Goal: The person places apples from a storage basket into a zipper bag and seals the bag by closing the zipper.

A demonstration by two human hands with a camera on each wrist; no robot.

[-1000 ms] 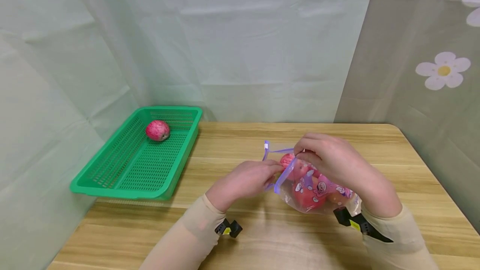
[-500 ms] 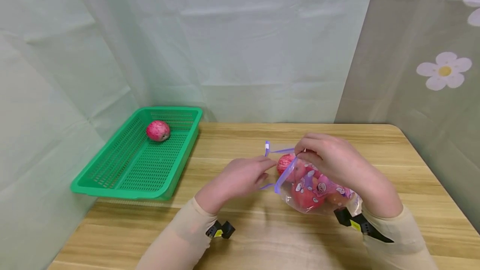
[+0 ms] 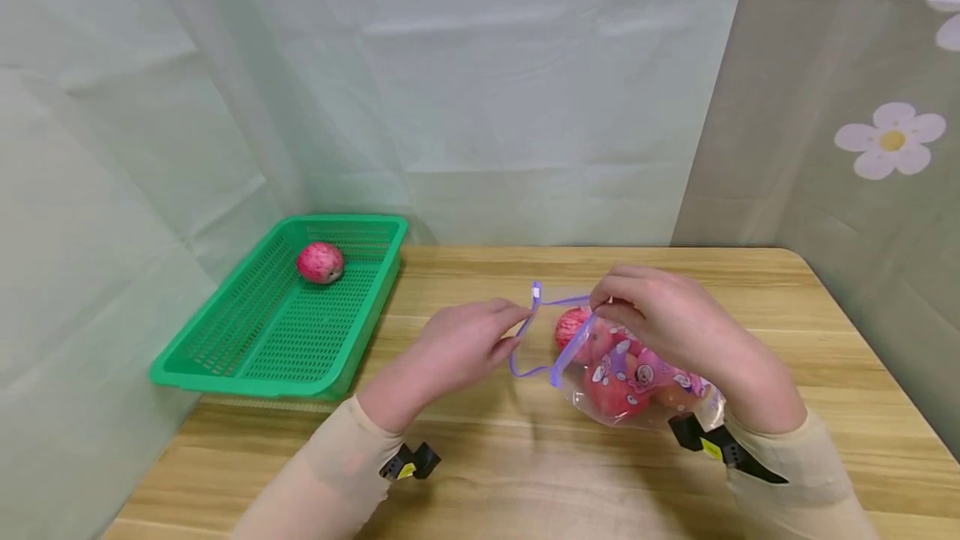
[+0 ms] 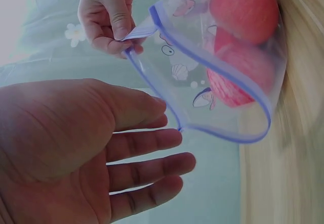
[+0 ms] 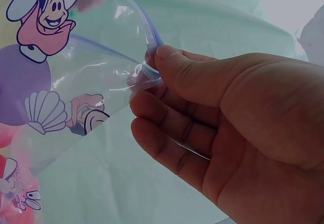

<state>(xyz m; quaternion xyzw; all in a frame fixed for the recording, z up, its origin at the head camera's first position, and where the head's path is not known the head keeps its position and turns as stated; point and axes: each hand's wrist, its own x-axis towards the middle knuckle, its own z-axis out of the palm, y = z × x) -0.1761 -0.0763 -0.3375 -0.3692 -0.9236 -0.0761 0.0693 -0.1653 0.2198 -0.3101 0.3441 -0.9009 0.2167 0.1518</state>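
My right hand [image 3: 663, 319] pinches the purple rim of a clear zip bag [image 5: 91, 75] between thumb and fingers. Cartoon figures and shells are printed on the bag, and its mouth gapes to the left. Several red apples [image 4: 245, 11] lie inside, low in the bag on the table. At the mouth is my left hand [image 3: 468, 344], its fingers nearly straight and apart in the left wrist view, holding nothing. Its index fingertip is at the purple rim; whether it touches cannot be told. One more red apple [image 3: 320, 262] sits in the green basket [image 3: 347, 340].
The basket stands at the left of the wooden table [image 3: 480, 473], near the cloth wall. A pale curtain [image 3: 510, 107] hangs behind the table, and a grey one with white flowers [image 3: 891, 141] runs along the right.
My left hand has drawn back leftward out of the bag's mouth, leaving an apple inside. The left side of the rim now shows fully. My right hand keeps its hold on the rim.
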